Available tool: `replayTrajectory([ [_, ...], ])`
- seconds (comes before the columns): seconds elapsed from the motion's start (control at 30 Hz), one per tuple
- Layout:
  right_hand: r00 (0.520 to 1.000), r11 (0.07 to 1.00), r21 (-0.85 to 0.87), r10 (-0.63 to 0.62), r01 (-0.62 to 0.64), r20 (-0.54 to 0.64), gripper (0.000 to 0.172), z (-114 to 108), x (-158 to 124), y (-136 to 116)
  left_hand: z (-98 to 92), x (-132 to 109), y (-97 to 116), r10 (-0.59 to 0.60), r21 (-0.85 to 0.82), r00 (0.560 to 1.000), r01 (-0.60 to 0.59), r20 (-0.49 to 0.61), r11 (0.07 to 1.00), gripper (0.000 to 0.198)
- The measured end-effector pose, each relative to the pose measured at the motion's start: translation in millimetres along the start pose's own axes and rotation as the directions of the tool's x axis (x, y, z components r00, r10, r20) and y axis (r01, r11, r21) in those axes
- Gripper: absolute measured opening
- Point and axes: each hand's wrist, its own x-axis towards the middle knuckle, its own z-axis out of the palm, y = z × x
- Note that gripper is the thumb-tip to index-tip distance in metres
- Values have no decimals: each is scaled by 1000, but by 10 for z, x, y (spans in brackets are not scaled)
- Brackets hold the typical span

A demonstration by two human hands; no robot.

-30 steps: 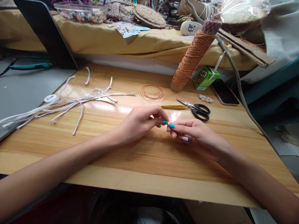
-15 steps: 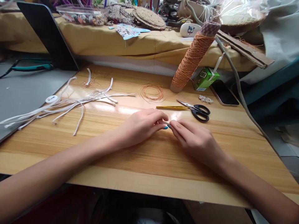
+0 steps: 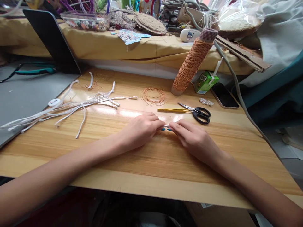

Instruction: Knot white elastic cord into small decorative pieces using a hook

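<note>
My left hand [image 3: 141, 130] and my right hand [image 3: 193, 139] lie knuckles-up on the wooden table [image 3: 151, 170], fingertips meeting at the middle. Both are closed in a pinch on a short, thin pale piece [image 3: 166, 126] that bridges the small gap between them; I cannot make out what it is. Just beyond the hands lie black-handled scissors [image 3: 199, 113] and a yellow crochet hook [image 3: 169, 110]. A coil of copper-coloured cord [image 3: 153, 95] rests further back.
A tall cone of orange cord [image 3: 191, 64] leans at the back, beside a green carton [image 3: 205, 82] and a phone [image 3: 224, 97]. White strips [image 3: 71, 105] sprawl to the left. A laptop [image 3: 53, 39] stands at far left. The cloth-covered shelf [image 3: 118, 44] behind is crowded with craft goods.
Both hands have sunk onto the table and rolled knuckles-up, hiding the blue nails almost fully. The view has tipped down slightly.
</note>
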Motion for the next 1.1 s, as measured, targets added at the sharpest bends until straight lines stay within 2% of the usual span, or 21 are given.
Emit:
replayTrajectory([
  [0.2,993,970,222,84,-101,88,18,28,-4,28,29,-19,-25,-1,-1,999,1,33,1000,23],
  [0.3,989,964,238,99,-123,108,19,24,-2,37,45,-26,-32,-5,-6,999,5,35,1000,22],
  [0.6,991,972,225,46,-74,125,21,9,-3,43,30,-11,-39,-14,-105,1000,14,3,994,21],
  [0.77,978,925,327,160,-195,131,19,-30,31,15,10,8,-31,23,-100,1000,-23,-2,995,26],
  [0.9,947,864,399,241,-309,213,18,-68,72,1,-3,17,-33,51,-76,999,-51,2,996,27],
  [0.97,942,851,416,238,-320,238,18,-81,83,4,-9,18,-33,56,-64,998,-55,10,996,26],
  [1.1,945,843,433,245,-318,217,22,-90,77,6,-11,16,-35,72,-49,997,-72,-3,996,26],
])
